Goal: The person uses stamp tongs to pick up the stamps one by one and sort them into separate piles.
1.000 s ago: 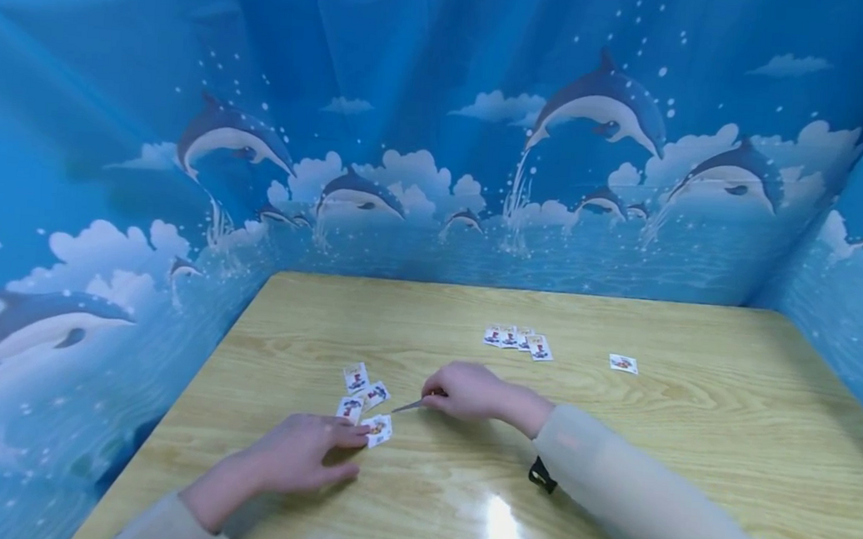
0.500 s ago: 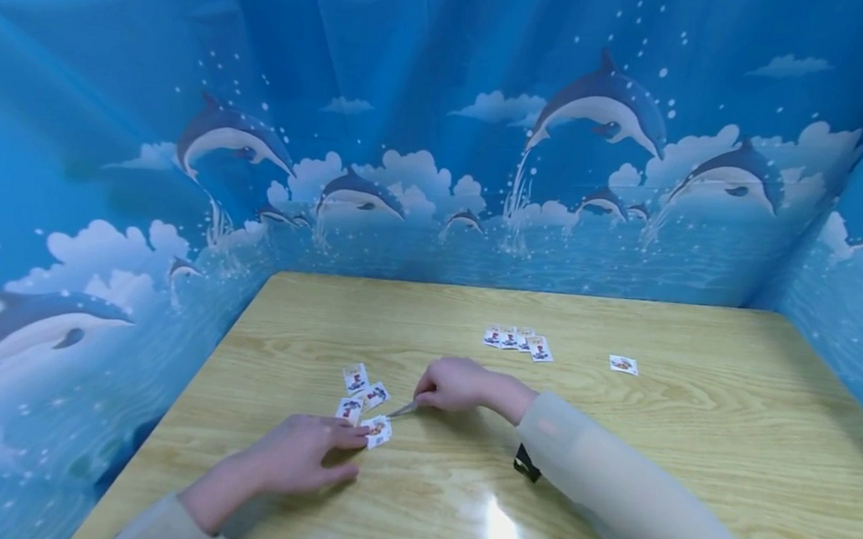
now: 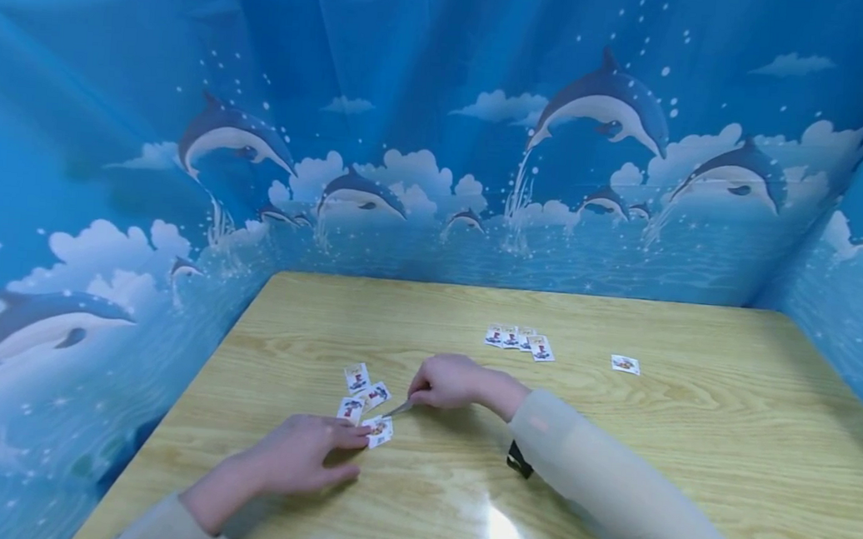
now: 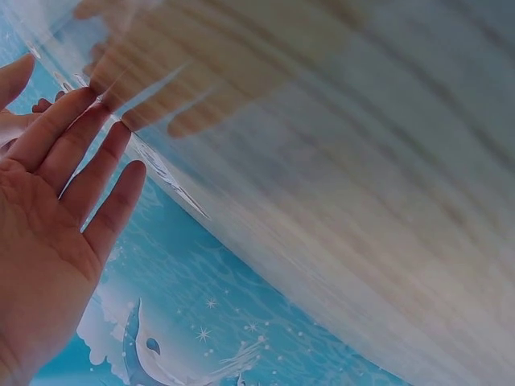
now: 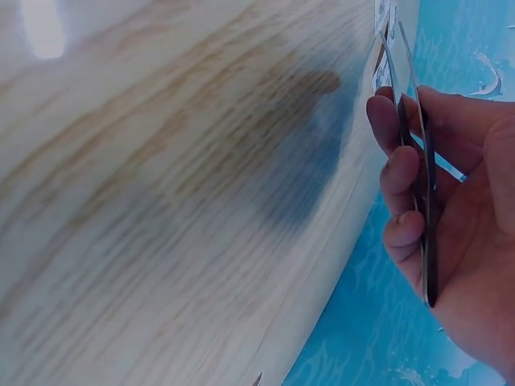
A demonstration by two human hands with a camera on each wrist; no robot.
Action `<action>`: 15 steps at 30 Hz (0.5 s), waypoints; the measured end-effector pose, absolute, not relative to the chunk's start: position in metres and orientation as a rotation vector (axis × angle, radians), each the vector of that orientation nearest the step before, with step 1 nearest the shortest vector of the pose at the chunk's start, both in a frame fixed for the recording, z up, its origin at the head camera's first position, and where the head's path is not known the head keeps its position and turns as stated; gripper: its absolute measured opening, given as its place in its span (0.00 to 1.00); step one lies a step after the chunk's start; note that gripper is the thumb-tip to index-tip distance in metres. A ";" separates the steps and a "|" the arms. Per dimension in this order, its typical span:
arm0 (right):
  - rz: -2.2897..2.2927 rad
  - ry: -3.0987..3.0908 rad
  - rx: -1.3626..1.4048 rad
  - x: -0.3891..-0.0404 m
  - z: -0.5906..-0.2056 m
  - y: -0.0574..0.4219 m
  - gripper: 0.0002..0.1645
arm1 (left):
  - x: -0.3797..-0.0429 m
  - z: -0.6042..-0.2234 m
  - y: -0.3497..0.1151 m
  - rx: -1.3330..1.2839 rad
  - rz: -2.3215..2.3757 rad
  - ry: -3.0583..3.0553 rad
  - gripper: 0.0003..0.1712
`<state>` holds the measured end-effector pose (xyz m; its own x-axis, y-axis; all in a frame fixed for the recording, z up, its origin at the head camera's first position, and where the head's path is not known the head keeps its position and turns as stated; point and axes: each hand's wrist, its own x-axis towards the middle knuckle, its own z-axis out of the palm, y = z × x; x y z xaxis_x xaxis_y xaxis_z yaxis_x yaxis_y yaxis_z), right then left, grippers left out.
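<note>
My right hand (image 3: 454, 382) grips a pair of tweezers (image 5: 428, 153); in the right wrist view the two tips stand slightly apart. The tips reach the upper edge of a small white printed card (image 3: 382, 433), and contact with it is too small to tell. Fingertips of my left hand (image 3: 298, 454) rest on that card's left side, the fingers straight and the thumb held apart. Just behind lie more small picture cards (image 3: 357, 377), loosely grouped. In the left wrist view the left hand (image 4: 56, 217) shows its palm, with nothing gripped.
Several similar cards lie in an overlapping row (image 3: 520, 339) farther back on the wooden table (image 3: 690, 438). A single card (image 3: 625, 364) lies to their right. Blue dolphin-print sheeting (image 3: 441, 136) walls the table's back and sides. A black object (image 3: 518, 459) shows below my right forearm.
My right hand has moved a little left, bringing the tweezer tips from beside the nearest card to its upper edge. The left hand and the cards have stayed in place.
</note>
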<state>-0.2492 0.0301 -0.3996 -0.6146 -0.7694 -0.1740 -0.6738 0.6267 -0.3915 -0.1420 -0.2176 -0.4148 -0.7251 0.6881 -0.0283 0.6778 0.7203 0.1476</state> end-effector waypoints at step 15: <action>-0.270 2.563 -1.228 -0.254 -0.391 0.023 0.11 | -0.141 -0.415 -0.217 1.127 0.211 2.829 0.25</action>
<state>-0.2537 0.0235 -0.3911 -0.5963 -0.7836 -0.1745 -0.7301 0.6197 -0.2880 -0.1410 -0.2174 -0.4150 -0.7240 0.6891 -0.0319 0.6768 0.7185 0.1605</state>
